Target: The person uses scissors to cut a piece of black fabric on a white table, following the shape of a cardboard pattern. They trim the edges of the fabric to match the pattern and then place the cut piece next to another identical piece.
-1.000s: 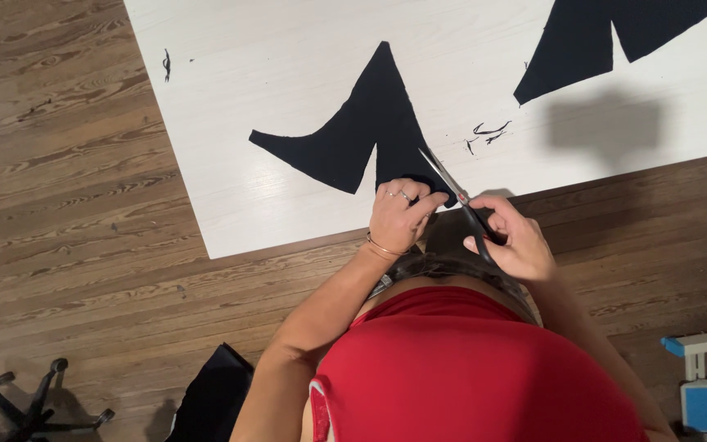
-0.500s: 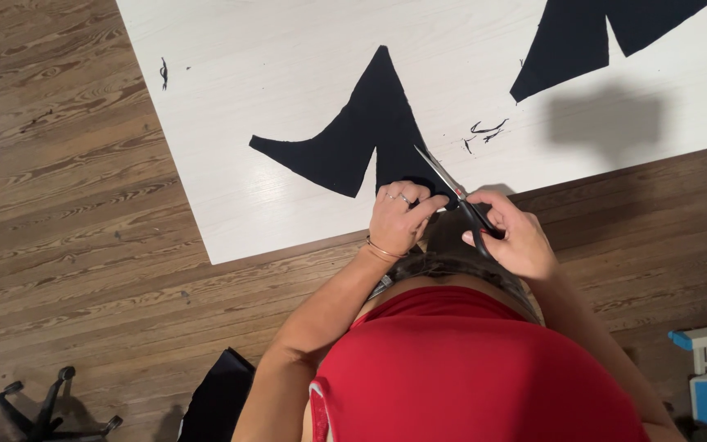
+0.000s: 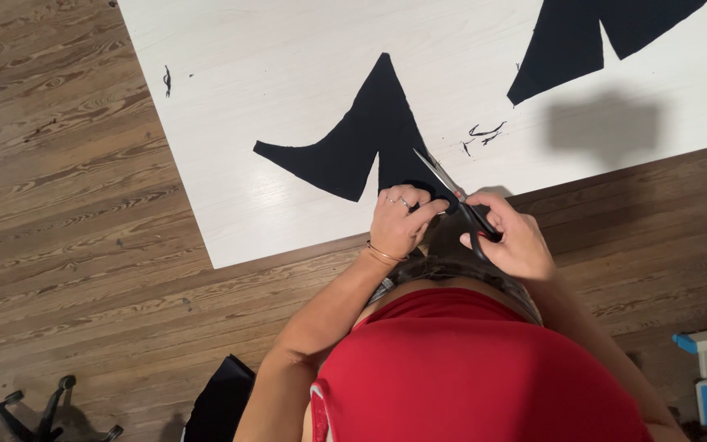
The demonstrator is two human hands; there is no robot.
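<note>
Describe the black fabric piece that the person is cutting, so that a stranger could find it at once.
On the white table, look at the near edge, just above the left hand and the scissors in the right hand. The black fabric piece is a tall peak with a tail to the left. The other black fabric lies in the far corner, untouched.

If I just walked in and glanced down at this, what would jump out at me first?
Most likely the black fabric piece, a pointed shape lying on the white table above the wooden floor. At the table's near edge, the right hand holds scissors against the cloth, while the left hand grips the fabric beside the blades. A second black piece lies at the table's far right.
</note>
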